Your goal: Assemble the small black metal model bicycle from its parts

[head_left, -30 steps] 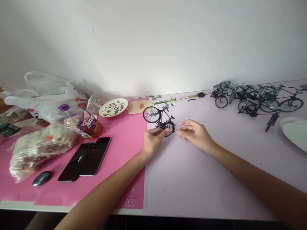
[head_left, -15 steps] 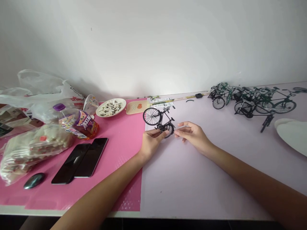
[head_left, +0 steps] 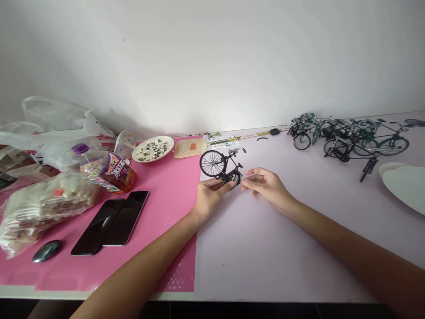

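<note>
A black model bicycle point(head_left: 229, 167) is tilted over the table's middle, its larger-looking wheel up at the left. My left hand point(head_left: 210, 198) is closed on it, thumb and fingers pinching the lower part by the small-looking wheel point(head_left: 236, 179). My right hand point(head_left: 265, 185) is close by on the right, fingers apart and slightly bent. Its thumb tip is at the edge of that wheel; whether it touches cannot be made out. Part of the frame is hidden behind my left fingers.
Several model bicycles point(head_left: 395, 144) stand at the back right, near a white plate point(head_left: 407, 186). To the left are two phones point(head_left: 128, 219), a dark mouse point(head_left: 47, 251), a bagged bundle point(head_left: 49, 199), a drink bottle point(head_left: 109, 170) and a plate of small parts point(head_left: 168, 142). A tape measure point(head_left: 275, 131) lies behind.
The held bicycle has tilted slightly, its upper wheel shifting a little to the right and down. Both hands stay almost where they were.
</note>
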A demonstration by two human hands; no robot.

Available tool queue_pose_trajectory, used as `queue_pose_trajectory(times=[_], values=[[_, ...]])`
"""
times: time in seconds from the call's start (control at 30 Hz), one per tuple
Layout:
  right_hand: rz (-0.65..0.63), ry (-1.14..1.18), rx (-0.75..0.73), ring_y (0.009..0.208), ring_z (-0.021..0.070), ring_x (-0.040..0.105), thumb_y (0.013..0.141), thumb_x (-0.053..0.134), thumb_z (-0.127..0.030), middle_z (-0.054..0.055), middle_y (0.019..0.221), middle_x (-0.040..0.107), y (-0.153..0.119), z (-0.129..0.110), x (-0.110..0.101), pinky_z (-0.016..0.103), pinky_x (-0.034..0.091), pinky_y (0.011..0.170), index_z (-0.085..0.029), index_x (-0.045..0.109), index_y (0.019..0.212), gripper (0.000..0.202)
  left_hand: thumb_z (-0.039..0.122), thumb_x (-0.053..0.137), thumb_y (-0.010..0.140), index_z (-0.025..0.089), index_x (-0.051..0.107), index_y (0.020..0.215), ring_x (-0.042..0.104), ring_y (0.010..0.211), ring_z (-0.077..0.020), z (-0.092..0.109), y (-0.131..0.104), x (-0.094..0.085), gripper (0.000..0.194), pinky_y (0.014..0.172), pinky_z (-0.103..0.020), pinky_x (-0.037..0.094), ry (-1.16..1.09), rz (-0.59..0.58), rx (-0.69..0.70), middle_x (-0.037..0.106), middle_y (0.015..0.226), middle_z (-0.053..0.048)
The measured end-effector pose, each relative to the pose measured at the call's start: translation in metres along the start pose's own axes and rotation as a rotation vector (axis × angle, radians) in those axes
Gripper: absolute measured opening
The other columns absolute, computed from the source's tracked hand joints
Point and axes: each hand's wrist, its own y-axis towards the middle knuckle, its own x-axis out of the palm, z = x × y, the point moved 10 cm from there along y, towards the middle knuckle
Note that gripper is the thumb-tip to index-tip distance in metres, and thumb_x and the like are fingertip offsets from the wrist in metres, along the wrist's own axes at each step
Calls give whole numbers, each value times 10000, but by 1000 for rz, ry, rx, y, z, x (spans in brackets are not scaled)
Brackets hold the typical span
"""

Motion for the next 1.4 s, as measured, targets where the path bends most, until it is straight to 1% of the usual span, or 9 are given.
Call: queue_pose_trajectory(times=[0.07, 0.17, 0.23, 0.33, 0.57, 0.73, 0.97, 1.3, 1.4], values=[[-14, -13, 6, 859, 271, 780, 691, 908, -546, 100, 906, 802, 0, 1, 0, 278, 516, 533, -204, 636, 1060, 572, 465, 914, 709, 159, 785, 663, 637, 699, -188, 0, 0, 1, 335, 650, -298, 484, -3, -2, 6, 738, 692, -34], [-53, -37, 26, 885, 280, 786, 712, 903, -523, 107, 914, 809, 0, 3, 3, 274, 517, 531, -207, 636, 1113, 577, 434, 924, 708, 166, 835, 829, 728, 860, -253, 2, -1, 5, 308, 788, -354, 574, -51, -39, 46, 816, 906, -75], [-77, -43, 33, 886, 285, 791, 715, 905, -511, 102, 897, 809, 0, 3, 5, 274, 520, 534, -210, 633, 1142, 589, 417, 927, 711, 172, 841, 927, 750, 972, -283, 5, -1, 9, 337, 894, -397, 597, -84, -73, 87, 824, 1033, -94], [-88, -40, 38, 839, 286, 795, 698, 916, -502, 87, 860, 804, -1, 3, 7, 277, 512, 524, -214, 625, 1157, 615, 409, 919, 726, 173, 833, 966, 757, 1017, -286, 7, -2, 12, 347, 950, -420, 605, -82, -99, 121, 821, 1080, -101], [-99, -44, 63, 685, 236, 768, 683, 930, -483, 65, 858, 800, -1, 4, 8, 248, 421, 455, -221, 628, 1144, 610, 380, 892, 771, 160, 828, 989, 761, 1023, -275, 9, -3, 16, 316, 955, -405, 605, -56, -146, 145, 822, 1071, -111], [-126, -49, 77, 679, 222, 758, 712, 918, -500, 59, 829, 794, -2, 3, 8, 244, 408, 451, -220, 653, 1174, 602, 413, 898, 757, 173, 847, 998, 768, 1030, -289, 5, -4, 17, 344, 974, -424, 608, -70, -155, 76, 824, 1091, -96], [-110, -26, 83, 664, 208, 741, 712, 917, -524, 79, 896, 807, 0, 6, 5, 253, 408, 442, -229, 670, 1181, 606, 443, 907, 734, 185, 860, 966, 768, 1018, -295, 3, -4, 19, 350, 940, -414, 623, -67, -161, 17, 829, 1062, -83], [-99, -55, 58, 672, 216, 739, 709, 899, -564, 79, 875, 801, -4, 1, 10, 239, 376, 429, -228, 642, 1115, 587, 445, 911, 725, 180, 859, 937, 759, 899, -248, 2, -4, 22, 344, 884, -381, 609, -105, -196, -4, 832, 995, -83], [-112, -97, 48, 575, 182, 689, 735, 873, -585, 53, 798, 785, -6, -1, 12, 245, 380, 426, -227, 627, 1119, 580, 507, 903, 715, 163, 844, 845, 726, 813, -223, 1, -3, 20, 372, 785, -338, 581, -65, -176, -14, 819, 888, -77]])
